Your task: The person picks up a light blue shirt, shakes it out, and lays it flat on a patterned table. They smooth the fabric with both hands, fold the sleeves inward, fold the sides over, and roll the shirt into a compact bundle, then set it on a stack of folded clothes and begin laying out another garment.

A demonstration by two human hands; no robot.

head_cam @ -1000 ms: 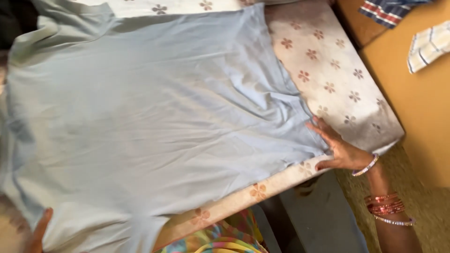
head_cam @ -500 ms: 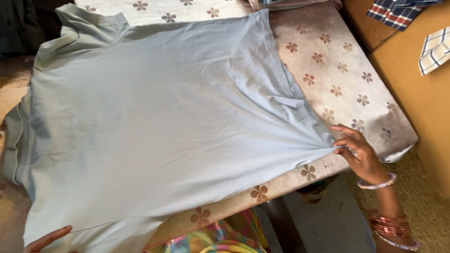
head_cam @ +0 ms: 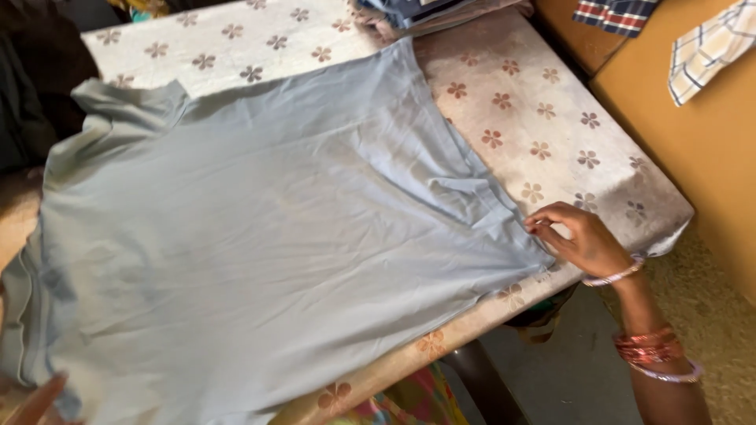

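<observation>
A light blue T-shirt (head_cam: 252,252) lies spread flat over a table (head_cam: 551,149) covered with a white cloth printed with brown flowers. My right hand (head_cam: 579,240), with bangles on the wrist, pinches the shirt's edge near the table's front right corner. Only the fingertips of my left hand (head_cam: 35,397) show at the bottom left, resting at the shirt's lower edge; whether they grip the cloth I cannot tell.
Folded clothes (head_cam: 425,12) are stacked at the table's far edge. A checked cloth (head_cam: 709,47) and a plaid cloth (head_cam: 618,14) lie on an orange-brown surface (head_cam: 693,157) to the right. Dark fabric (head_cam: 31,94) sits at the far left.
The shirt has been drawn flatter and further onto the table. My right hand went from pressing flat on the shirt to pinching its edge.
</observation>
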